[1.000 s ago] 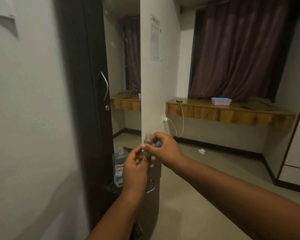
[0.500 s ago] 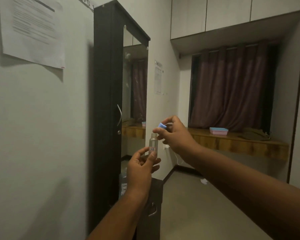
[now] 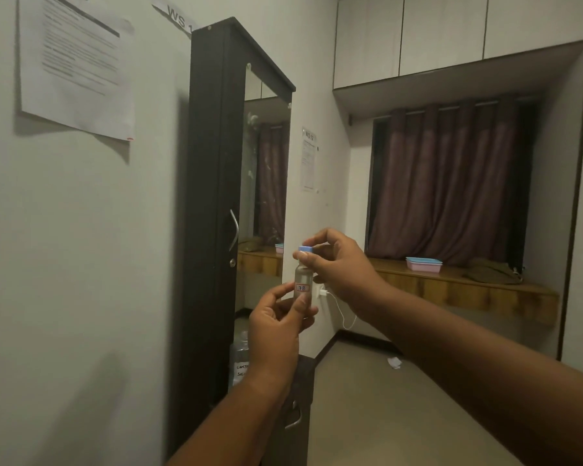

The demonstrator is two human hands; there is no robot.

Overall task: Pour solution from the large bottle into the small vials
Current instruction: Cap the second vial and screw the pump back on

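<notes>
A small clear vial (image 3: 303, 277) with a red-edged label reading 178 is held upright in front of me. My left hand (image 3: 276, 327) pinches its lower half between thumb and fingers. My right hand (image 3: 337, 264) pinches the blue cap (image 3: 305, 249) sitting on the vial's mouth. The large clear bottle (image 3: 239, 359) with a handwritten white label stands on a low dark cabinet (image 3: 300, 391) below, partly hidden behind my left hand and wrist.
A tall dark wardrobe with a mirrored door (image 3: 223, 203) stands just left of my hands. A wooden ledge (image 3: 458, 290) under maroon curtains carries a pink and blue box (image 3: 423, 264). Papers hang on the left wall. A white charger cable (image 3: 340, 311) dangles from a socket.
The camera tilted up, so the vial now sits higher against the mirror. My right hand brought the blue cap from beside the vial down onto its mouth.
</notes>
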